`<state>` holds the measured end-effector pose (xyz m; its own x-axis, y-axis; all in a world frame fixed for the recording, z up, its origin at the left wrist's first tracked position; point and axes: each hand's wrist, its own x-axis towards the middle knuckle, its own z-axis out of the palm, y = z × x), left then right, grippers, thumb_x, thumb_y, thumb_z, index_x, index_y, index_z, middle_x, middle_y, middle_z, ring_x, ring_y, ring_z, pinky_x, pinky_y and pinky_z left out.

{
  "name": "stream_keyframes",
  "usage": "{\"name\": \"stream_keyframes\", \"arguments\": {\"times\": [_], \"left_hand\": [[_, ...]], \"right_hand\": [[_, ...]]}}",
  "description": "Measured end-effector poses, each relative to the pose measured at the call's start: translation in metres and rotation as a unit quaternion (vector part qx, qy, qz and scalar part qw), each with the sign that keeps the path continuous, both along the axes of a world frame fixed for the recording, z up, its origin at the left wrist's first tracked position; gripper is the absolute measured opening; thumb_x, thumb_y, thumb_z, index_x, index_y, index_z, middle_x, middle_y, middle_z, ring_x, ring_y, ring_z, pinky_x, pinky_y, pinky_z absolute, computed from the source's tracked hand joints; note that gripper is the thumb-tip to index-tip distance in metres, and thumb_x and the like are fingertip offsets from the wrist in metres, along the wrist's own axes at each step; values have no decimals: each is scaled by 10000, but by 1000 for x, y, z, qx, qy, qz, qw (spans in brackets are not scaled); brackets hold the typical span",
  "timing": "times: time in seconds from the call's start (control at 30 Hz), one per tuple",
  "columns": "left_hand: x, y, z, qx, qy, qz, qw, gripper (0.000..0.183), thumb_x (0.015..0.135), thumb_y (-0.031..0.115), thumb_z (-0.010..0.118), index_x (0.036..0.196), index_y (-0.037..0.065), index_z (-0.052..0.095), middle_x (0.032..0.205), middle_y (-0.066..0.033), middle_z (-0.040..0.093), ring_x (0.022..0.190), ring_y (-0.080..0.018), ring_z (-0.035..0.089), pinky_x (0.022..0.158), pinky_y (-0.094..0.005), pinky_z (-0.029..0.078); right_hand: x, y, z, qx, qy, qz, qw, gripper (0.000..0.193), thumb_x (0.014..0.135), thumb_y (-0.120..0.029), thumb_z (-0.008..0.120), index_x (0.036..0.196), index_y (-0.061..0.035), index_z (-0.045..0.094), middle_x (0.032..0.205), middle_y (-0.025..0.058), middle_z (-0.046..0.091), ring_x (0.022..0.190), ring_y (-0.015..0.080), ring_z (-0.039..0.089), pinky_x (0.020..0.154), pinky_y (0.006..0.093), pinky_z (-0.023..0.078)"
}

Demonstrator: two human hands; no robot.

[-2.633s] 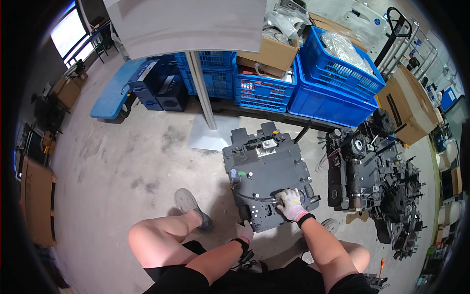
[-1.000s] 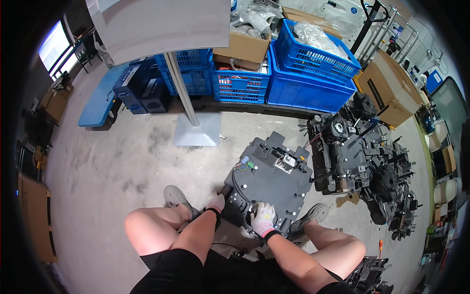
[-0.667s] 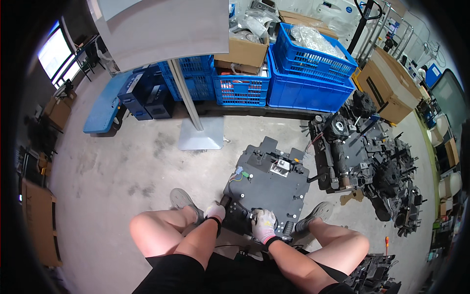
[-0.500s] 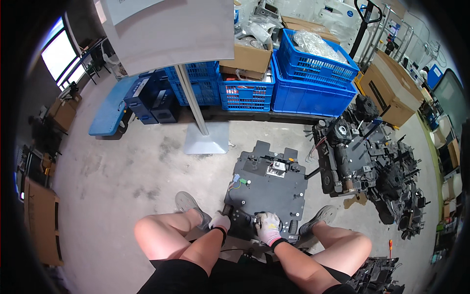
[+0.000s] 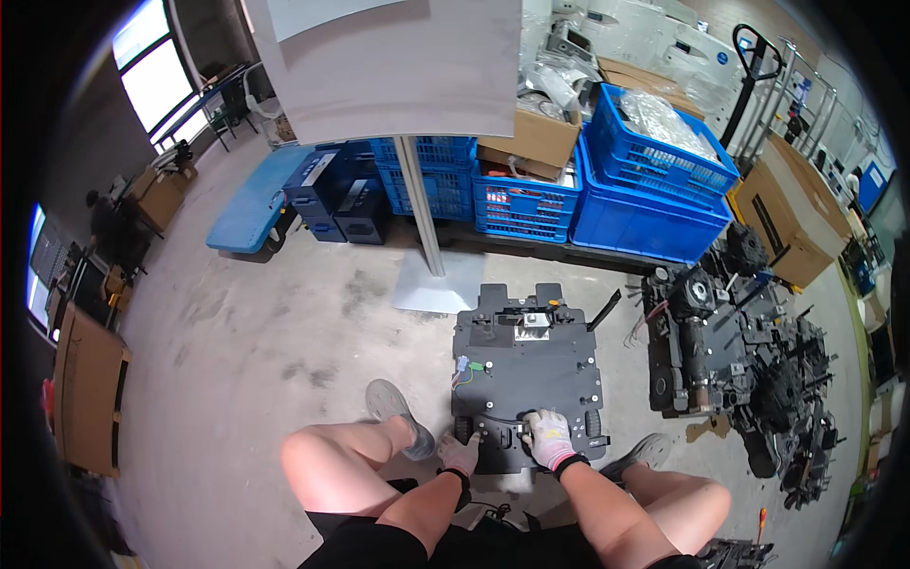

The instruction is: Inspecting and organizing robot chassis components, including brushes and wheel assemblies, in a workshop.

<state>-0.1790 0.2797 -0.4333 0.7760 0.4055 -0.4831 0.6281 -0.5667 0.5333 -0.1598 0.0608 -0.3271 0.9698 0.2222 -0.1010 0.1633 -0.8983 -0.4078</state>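
A flat dark grey wheeled chassis (image 5: 531, 375) lies on the floor between my feet. It carries a silver metal block (image 5: 534, 328) near its far edge and a blue and green wire connector (image 5: 471, 366) on its left side. Small black wheels (image 5: 463, 430) show at its near corners. My left hand (image 5: 460, 454), in a pale glove, grips the near left corner, thumb on top and other fingers mostly hidden. My right hand (image 5: 549, 439), gloved too, curls over the near part of the plate, right of its middle, with its fingertips bent down onto it.
Dark mechanical assemblies (image 5: 701, 332) crowd the floor at right, beside a brown stain (image 5: 709, 430). Farther off are a board on a post with a grey base (image 5: 436, 289), blue crates (image 5: 654, 223) and a blue flat cart (image 5: 256, 204). An orange-handled screwdriver (image 5: 762, 520) stands lower right.
The chassis has turned counterclockwise, from slanting to nearly square in front of me, with both hands still on it. My view has shifted, so the surroundings sit farther right and lower.
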Motion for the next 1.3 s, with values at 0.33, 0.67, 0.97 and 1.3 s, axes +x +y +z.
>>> {"name": "stream_keyframes", "arguments": {"times": [0.33, 0.67, 0.97, 1.3], "left_hand": [[63, 1, 4, 6, 3, -32, 999, 890, 782, 475, 705, 1407, -41, 337, 1435, -260, 359, 1349, -426, 337, 1137, -469, 282], [145, 12, 3, -30, 35, -110, 993, 966, 789, 505, 690, 1469, -28, 258, 1473, -256, 342, 1395, -396, 303, 1166, -438, 244], [195, 6, -10, 10, 20, -104, 994, 965, 821, 559, 640, 1474, -39, 257, 1478, -237, 336, 1383, -387, 316, 1162, -426, 249], [205, 0, 16, 34, -29, -112, 993, 875, 811, 462, 683, 1437, -21, 310, 1361, -228, 436, 1304, -372, 410, 1101, -443, 337]], "right_hand": [[69, 0, -1, -4, -10, -4, 1000, 377, 775, -236, 726, 1121, -133, 616, 1092, 127, 604, 1099, 315, 548, 1009, 455, 371], [129, 8, -2, -48, 54, -82, 994, 440, 820, -325, 676, 1216, -169, 568, 1260, 141, 531, 1300, 319, 439, 1147, 625, 159], [169, 10, -3, -52, 64, -109, 991, 470, 809, -313, 685, 1207, -110, 537, 1236, 164, 541, 1271, 350, 459, 1144, 609, 172], [168, 5, -11, -35, 18, -102, 994, 439, 797, -273, 693, 1196, -130, 576, 1169, 151, 583, 1215, 332, 500, 1132, 523, 246]]}}
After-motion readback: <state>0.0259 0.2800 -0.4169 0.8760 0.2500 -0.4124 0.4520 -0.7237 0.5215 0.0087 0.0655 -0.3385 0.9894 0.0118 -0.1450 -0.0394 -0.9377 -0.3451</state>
